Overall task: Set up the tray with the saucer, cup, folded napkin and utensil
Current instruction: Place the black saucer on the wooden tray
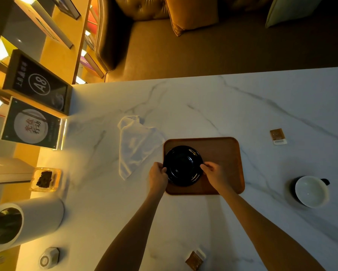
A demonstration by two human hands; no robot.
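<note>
Saucer (183,166) black, glossy, round.

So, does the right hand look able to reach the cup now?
Probably yes, once the right hand releases the saucer: the cup stands on bare table right of the tray, nothing between.

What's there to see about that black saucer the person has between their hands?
The saucer is round, glossy black, probably glazed ceramic, with a broad rim ringing a shallow centre well. It is empty and level, over the left part of the wooden tray; whether it rests there or hovers just above is unclear. The left hand pinches its left rim, the right hand its right rim.
</note>
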